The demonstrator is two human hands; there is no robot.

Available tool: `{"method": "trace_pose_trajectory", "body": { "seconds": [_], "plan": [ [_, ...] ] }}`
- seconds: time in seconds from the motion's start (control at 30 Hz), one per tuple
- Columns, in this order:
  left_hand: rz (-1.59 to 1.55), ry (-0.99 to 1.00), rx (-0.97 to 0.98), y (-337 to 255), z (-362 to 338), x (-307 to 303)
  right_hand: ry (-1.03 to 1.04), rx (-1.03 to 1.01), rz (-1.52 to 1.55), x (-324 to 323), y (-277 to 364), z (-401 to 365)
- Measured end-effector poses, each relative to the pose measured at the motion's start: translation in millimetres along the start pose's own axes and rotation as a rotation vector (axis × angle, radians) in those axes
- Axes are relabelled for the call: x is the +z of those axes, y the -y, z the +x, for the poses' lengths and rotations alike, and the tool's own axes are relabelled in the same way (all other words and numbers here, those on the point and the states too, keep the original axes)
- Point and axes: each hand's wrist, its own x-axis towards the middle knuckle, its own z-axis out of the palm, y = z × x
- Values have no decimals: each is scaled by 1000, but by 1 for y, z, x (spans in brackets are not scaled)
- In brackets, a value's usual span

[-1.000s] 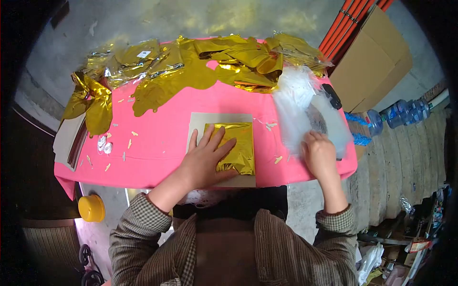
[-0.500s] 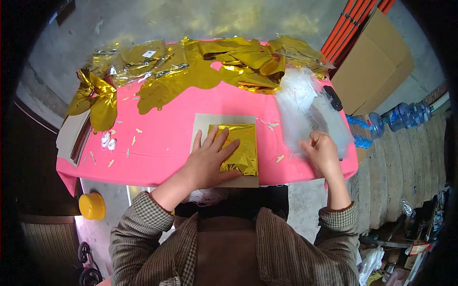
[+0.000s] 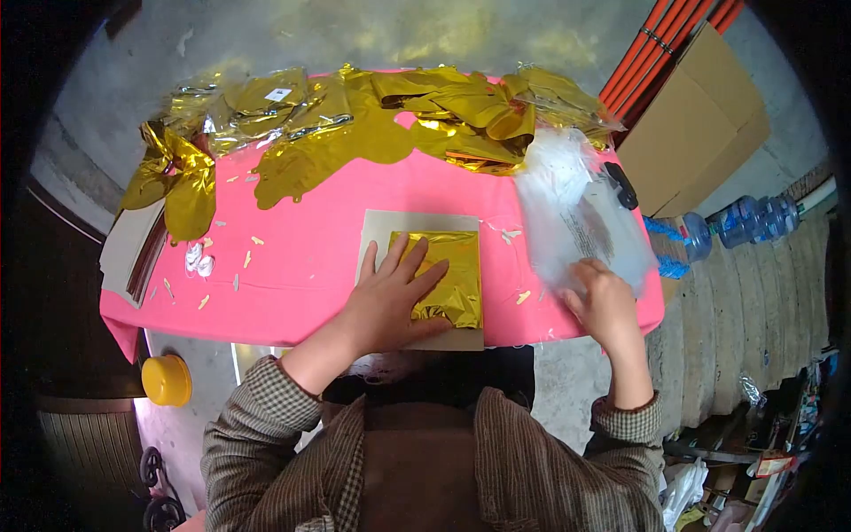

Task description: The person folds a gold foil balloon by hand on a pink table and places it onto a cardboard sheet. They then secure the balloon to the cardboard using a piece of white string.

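My left hand (image 3: 390,297) lies with fingers spread on a folded gold foil sheet (image 3: 459,279), which rests on a grey cardboard square (image 3: 377,232) near the table's front edge. At the right, my right hand (image 3: 601,297) is over the lower edge of a stack of clear plastic bags (image 3: 589,226). Its fingers are curled together and touch the plastic; whether they grip a bag is too blurred to tell.
Gold foil pieces (image 3: 355,151) lie along the back of the pink table (image 3: 284,310). Cardboard sheets (image 3: 133,244) are at the left edge, a black object (image 3: 620,184) at the right. A large carton (image 3: 700,115) and water bottles (image 3: 749,219) stand beyond.
My right hand has moved slightly down onto the front edge of the plastic bags. My left hand stays flat on the gold foil. The view has shifted slightly.
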Motion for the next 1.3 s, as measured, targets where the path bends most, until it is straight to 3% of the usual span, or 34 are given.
{"method": "trace_pose_trajectory", "body": {
  "seconds": [0.13,0.33,0.4,0.43,0.5,0.63,0.73,0.87,0.93,1.0,1.07,1.13,1.17,1.2,1.27,1.3],
  "plan": [
    [6,4,-2,-1,0,0,-30,-39,-11,10,-10,-2],
    [5,-19,-1,-1,0,1,-60,62,-12,5,-4,1],
    [11,-6,-10,-1,0,1,-61,146,157,3,-5,2],
    [12,-6,-10,0,0,0,-62,145,158,0,-8,3],
    [15,-6,-4,0,0,1,44,138,505,-7,-17,3],
    [10,12,-15,-1,0,-1,51,100,816,-8,-14,10],
    [3,14,-15,-1,-1,0,-53,52,805,-19,20,30],
    [15,28,-12,-7,-1,1,-273,-143,547,-21,90,71],
    [17,34,-12,-11,-3,1,-371,-365,467,13,117,102],
    [9,-18,-5,-16,-4,2,-222,-435,257,65,153,132],
    [-87,16,5,-14,-4,0,115,-310,441,85,190,139],
    [-193,53,12,-12,-4,3,191,-343,590,99,206,133],
    [-279,-27,31,-11,-3,6,273,-382,735,104,211,128],
    [-367,-108,45,-9,-4,9,279,-386,734,109,209,122],
    [-431,-102,32,-8,-4,16,112,-695,880,109,192,110],
    [-492,-88,31,-7,-4,19,159,-677,869,104,178,105]
  ]
}}
